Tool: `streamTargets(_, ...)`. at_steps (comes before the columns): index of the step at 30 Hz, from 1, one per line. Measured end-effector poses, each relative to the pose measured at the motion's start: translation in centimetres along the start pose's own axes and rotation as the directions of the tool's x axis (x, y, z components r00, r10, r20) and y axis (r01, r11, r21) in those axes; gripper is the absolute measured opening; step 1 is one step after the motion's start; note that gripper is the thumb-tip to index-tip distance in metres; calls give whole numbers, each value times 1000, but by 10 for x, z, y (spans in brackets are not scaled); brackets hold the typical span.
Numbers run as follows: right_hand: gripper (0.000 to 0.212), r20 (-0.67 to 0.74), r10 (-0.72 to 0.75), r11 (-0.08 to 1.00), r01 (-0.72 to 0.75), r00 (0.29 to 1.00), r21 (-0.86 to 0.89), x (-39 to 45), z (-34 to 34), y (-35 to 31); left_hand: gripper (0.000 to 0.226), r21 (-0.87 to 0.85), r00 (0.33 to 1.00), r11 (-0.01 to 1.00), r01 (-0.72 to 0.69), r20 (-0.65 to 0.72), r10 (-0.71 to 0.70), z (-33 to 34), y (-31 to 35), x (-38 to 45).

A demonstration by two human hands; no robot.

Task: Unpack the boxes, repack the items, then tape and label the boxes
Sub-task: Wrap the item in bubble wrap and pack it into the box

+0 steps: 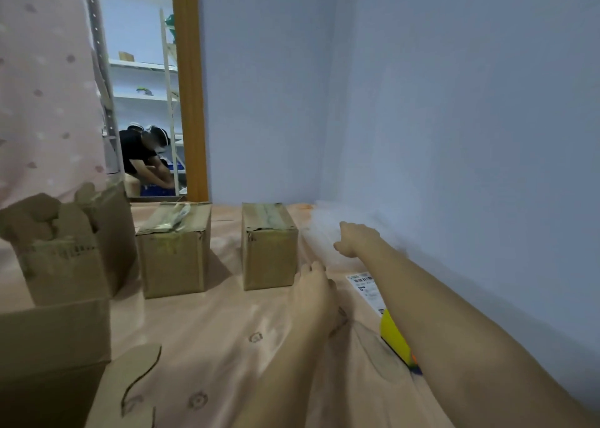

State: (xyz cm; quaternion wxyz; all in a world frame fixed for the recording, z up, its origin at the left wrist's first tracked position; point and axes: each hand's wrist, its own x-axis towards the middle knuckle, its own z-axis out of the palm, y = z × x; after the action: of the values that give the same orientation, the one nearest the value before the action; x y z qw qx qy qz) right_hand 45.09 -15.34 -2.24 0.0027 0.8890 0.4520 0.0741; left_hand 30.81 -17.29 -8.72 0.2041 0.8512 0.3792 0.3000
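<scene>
1. Two taped boxes stand side by side at twelve o'clock: left box, right box, its long axis pointing away.
2. Left hand, fingers relaxed, holds nothing beside it.
3. Right hand reaches toward one o'clock; grip unclear.

My right hand is smeared by blur so its fingers can't be told, my forearm hides most of the yellow thing, and the label print is unreadable.

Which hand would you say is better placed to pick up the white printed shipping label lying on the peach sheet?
Probably the left hand: it hovers just beside the white shipping label, while the right hand is stretched past it toward the wall corner.
</scene>
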Motion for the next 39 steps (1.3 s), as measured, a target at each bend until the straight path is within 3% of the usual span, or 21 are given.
streamTargets(4, 25, 10, 21, 1000, -21, 1000, -5, 2, 4, 3, 32, 7, 999, 999, -52, -12, 52, -1, 3, 7)
streamTargets(7, 5, -50, 53, 998, -53, 997, 20, -2, 3, -1, 31, 12, 999, 999, -46, -24, 46, -3, 3, 10)
streamTargets(9, 24, -90, 94, 995, -89, 992, 52, -5, 0, -3, 31, -11, 999, 1000, -23, -37, 22, -4, 1, 11)
streamTargets(11, 29, -102, 123, 989, -114, 987, 93, -9, -7, -5, 32, -29, 999, 999, -15, -51, 13, -6, 1, 11)
streamTargets(16, 13, -56, 116, 971, -101, 992, 219, -19, -14, 0, 31, -68, 999, 997, -20, -46, 17, -12, 6, 9)
streamTargets(19, 4, -108, 131, 946, -91, 985, 310, -24, -12, 8, 33, -143, 999, 990, -3, -45, -3, -15, 11, 14)
streamTargets(22, 15, -186, 189, 912, -102, 964, 398, -28, -15, 16, 39, -257, 998, 965, 52, -9, -56, -17, 19, 20)
streamTargets(30, 17, -344, 317, 823, -77, 884, 562, -38, -24, 33, 45, -552, 996, 829, 90, 69, -63, -18, 43, 28)
streamTargets(34, 16, -453, 410, 768, -32, 792, 640, -47, -32, 40, 46, -618, 993, 779, 104, 111, -44, -22, 50, 27)
streamTargets(39, 17, -570, 470, 735, 58, 674, 675, -65, -57, 49, 51, -770, 987, 620, 155, 152, -58, -27, 68, 26)
